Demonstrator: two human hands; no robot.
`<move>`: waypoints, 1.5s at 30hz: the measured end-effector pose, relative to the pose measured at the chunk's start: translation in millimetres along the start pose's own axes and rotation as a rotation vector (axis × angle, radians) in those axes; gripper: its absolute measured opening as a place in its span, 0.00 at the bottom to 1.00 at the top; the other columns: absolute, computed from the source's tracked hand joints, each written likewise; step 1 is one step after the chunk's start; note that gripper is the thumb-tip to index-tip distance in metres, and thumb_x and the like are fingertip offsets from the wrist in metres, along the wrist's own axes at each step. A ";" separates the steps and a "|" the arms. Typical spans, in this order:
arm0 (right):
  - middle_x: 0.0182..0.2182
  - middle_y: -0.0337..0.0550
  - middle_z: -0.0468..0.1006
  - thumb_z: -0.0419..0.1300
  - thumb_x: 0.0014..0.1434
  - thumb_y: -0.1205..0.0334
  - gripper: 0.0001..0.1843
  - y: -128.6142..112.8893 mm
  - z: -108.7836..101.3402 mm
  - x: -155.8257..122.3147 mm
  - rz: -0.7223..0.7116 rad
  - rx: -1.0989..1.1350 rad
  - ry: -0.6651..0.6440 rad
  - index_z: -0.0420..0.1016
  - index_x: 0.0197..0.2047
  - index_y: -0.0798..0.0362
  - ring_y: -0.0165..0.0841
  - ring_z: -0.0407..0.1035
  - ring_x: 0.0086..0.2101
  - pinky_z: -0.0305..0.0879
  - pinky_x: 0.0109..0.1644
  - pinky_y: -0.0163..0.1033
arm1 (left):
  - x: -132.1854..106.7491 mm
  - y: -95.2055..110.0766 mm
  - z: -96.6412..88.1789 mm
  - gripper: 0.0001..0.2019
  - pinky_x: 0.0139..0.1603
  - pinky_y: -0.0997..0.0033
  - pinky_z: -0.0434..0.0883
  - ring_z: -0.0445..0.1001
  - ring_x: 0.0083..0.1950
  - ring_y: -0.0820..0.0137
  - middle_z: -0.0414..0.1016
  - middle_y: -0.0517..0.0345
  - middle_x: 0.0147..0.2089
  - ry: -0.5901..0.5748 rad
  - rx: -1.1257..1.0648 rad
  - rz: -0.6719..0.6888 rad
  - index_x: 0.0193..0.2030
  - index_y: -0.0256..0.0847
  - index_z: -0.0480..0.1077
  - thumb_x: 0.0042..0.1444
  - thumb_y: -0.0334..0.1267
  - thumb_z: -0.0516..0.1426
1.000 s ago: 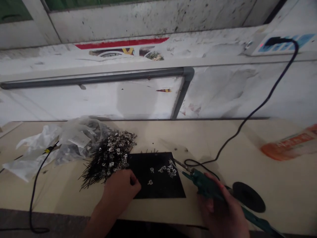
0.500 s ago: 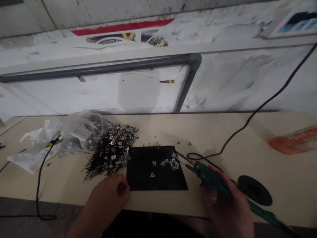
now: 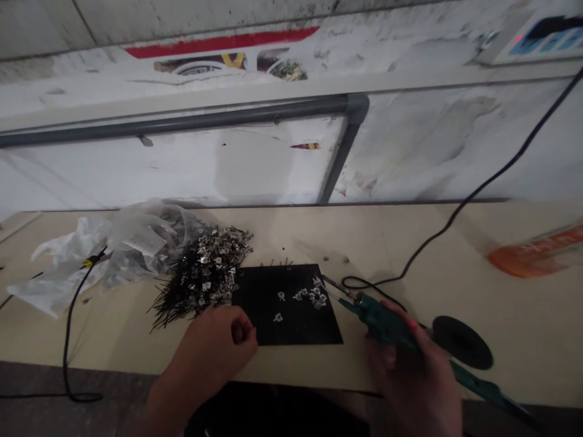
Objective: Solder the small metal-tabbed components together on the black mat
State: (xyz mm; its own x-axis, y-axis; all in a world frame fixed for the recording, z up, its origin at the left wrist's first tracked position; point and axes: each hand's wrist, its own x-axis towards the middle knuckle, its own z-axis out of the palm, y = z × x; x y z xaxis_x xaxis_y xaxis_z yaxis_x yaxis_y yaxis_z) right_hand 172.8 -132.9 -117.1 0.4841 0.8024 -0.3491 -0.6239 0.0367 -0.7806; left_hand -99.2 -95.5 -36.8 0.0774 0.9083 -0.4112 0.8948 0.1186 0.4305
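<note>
Fingers (image 3: pixel 243 332) of left hand (image 3: pixel 218 351) are curled together at the near-left corner of black mat (image 3: pixel 291 332); pinching a piece or not, cannot tell. Right hand (image 3: pixel 416 379) is clamped round green soldering iron (image 3: pixel 385 323), its metal tip just beside small silvery parts (image 3: pixel 313 297) scattered on the mat. Likely tip work on those parts. The next touch needs a steady tip, since the pieces are tiny and loose. Nearby: spiky pile of thin black leads (image 3: pixel 200 282), crinkled plastic bag (image 3: pixel 132 243), flat round black disc (image 3: pixel 462 343), matte beige table (image 3: pixel 523 309).
</note>
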 end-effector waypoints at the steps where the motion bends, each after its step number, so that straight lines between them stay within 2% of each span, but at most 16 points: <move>1: 0.19 0.35 0.66 0.75 0.47 0.46 0.20 0.3 -0.3 0.1 0.004 0.004 0.015 0.83 0.39 0.49 0.27 0.59 0.21 0.64 0.25 0.33 | -3.9 -2.3 0.3 0.06 0.34 0.72 0.62 0.75 0.32 0.72 0.79 0.63 0.29 -0.030 0.007 0.010 0.33 0.45 0.80 0.55 0.38 0.60; 4: 0.18 0.34 0.66 0.78 0.42 0.45 0.23 0.0 0.9 0.5 0.024 0.022 0.044 0.84 0.38 0.49 0.24 0.58 0.20 0.67 0.28 0.31 | -13.3 -10.1 3.1 0.06 0.35 0.71 0.61 0.76 0.33 0.70 0.79 0.63 0.29 -0.118 0.072 -0.018 0.30 0.46 0.80 0.53 0.37 0.60; 8: 0.16 0.34 0.64 0.76 0.44 0.45 0.25 -0.6 1.8 1.3 0.006 0.001 0.011 0.86 0.42 0.50 0.25 0.57 0.20 0.68 0.30 0.31 | -11.5 -13.3 7.7 0.08 0.37 0.70 0.62 0.79 0.37 0.67 0.82 0.61 0.33 -0.089 0.090 -0.096 0.32 0.47 0.82 0.53 0.36 0.59; 14: 0.19 0.35 0.66 0.74 0.49 0.46 0.19 1.4 -3.9 1.7 0.014 -0.003 -0.021 0.85 0.40 0.49 0.28 0.61 0.22 0.68 0.30 0.34 | -4.0 -10.3 4.1 0.08 0.36 0.70 0.62 0.79 0.37 0.67 0.82 0.60 0.33 -0.083 0.084 -0.074 0.32 0.46 0.82 0.51 0.34 0.59; 18: 0.19 0.34 0.67 0.77 0.43 0.45 0.24 -0.2 1.4 0.5 0.018 0.008 0.043 0.85 0.40 0.50 0.25 0.57 0.21 0.69 0.30 0.33 | -10.5 -16.6 -6.2 0.09 0.33 0.73 0.62 0.77 0.33 0.70 0.80 0.64 0.29 -0.170 0.042 -0.028 0.30 0.46 0.81 0.47 0.34 0.58; 22: 0.18 0.33 0.64 0.79 0.37 0.46 0.28 -2.8 8.3 -1.9 0.075 0.060 0.081 0.86 0.41 0.50 0.25 0.56 0.21 0.69 0.29 0.31 | -17.4 -22.6 -12.5 0.09 0.29 0.74 0.59 0.74 0.29 0.72 0.77 0.65 0.26 -0.252 -0.022 -0.021 0.30 0.45 0.81 0.48 0.36 0.57; 24: 0.19 0.33 0.65 0.79 0.38 0.47 0.27 -2.7 8.2 -2.0 0.074 0.065 0.105 0.86 0.42 0.49 0.26 0.59 0.22 0.70 0.29 0.30 | -16.4 -22.5 -10.7 0.09 0.28 0.75 0.58 0.74 0.29 0.73 0.77 0.65 0.26 -0.233 -0.085 -0.001 0.31 0.45 0.81 0.50 0.37 0.58; 27: 0.27 0.37 0.76 0.79 0.37 0.48 0.26 -0.5 3.3 1.1 0.101 0.054 0.134 0.86 0.41 0.48 0.26 0.62 0.23 0.73 0.31 0.31 | -8.7 -20.1 -3.1 0.08 0.29 0.75 0.59 0.75 0.30 0.72 0.78 0.64 0.28 -0.153 -0.103 -0.009 0.31 0.45 0.81 0.50 0.38 0.58; 29: 0.31 0.38 0.79 0.80 0.37 0.48 0.27 2.2 -1.9 5.0 0.105 0.033 0.127 0.86 0.41 0.48 0.26 0.64 0.24 0.75 0.33 0.33 | -2.2 -19.6 2.6 0.08 0.30 0.74 0.61 0.77 0.32 0.71 0.79 0.63 0.29 -0.134 -0.094 -0.033 0.31 0.44 0.81 0.49 0.37 0.59; 33: 0.21 0.35 0.69 0.77 0.43 0.45 0.25 11.1 -16.0 13.0 0.084 0.015 0.047 0.86 0.43 0.47 0.30 0.65 0.23 0.74 0.30 0.34 | 6.9 -23.4 8.4 0.08 0.32 0.73 0.62 0.78 0.34 0.70 0.81 0.62 0.31 -0.108 -0.082 -0.050 0.32 0.45 0.82 0.49 0.37 0.60; 37: 0.22 0.36 0.71 0.73 0.51 0.45 0.23 19.8 -29.0 18.6 0.041 0.025 0.038 0.85 0.47 0.47 0.28 0.64 0.22 0.72 0.28 0.33 | 12.1 -24.0 7.8 0.08 0.33 0.72 0.61 0.77 0.33 0.70 0.81 0.62 0.30 -0.044 -0.036 -0.034 0.32 0.45 0.82 0.52 0.36 0.60; 41: 0.24 0.37 0.73 0.70 0.57 0.45 0.21 17.3 -27.0 15.3 0.044 -0.037 -0.017 0.84 0.50 0.46 0.28 0.66 0.23 0.75 0.33 0.34 | 12.4 -22.5 12.2 0.07 0.34 0.72 0.61 0.77 0.34 0.70 0.81 0.61 0.31 -0.024 -0.059 -0.038 0.34 0.44 0.82 0.54 0.36 0.60; 45: 0.19 0.35 0.66 0.69 0.58 0.44 0.21 10.3 -21.0 9.8 0.050 -0.060 -0.072 0.84 0.50 0.46 0.29 0.63 0.22 0.74 0.33 0.33 | 2.0 -31.1 20.4 0.07 0.35 0.73 0.63 0.77 0.34 0.70 0.81 0.61 0.32 -0.028 -0.098 0.012 0.34 0.43 0.80 0.54 0.35 0.59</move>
State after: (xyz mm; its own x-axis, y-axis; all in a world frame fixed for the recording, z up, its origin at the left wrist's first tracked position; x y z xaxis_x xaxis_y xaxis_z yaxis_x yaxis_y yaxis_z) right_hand 183.9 -137.1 -139.5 0.4066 0.8429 -0.3524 -0.6073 -0.0388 -0.7935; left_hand -117.9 -105.6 -67.5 0.1016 0.8985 -0.4270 0.8465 0.1474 0.5116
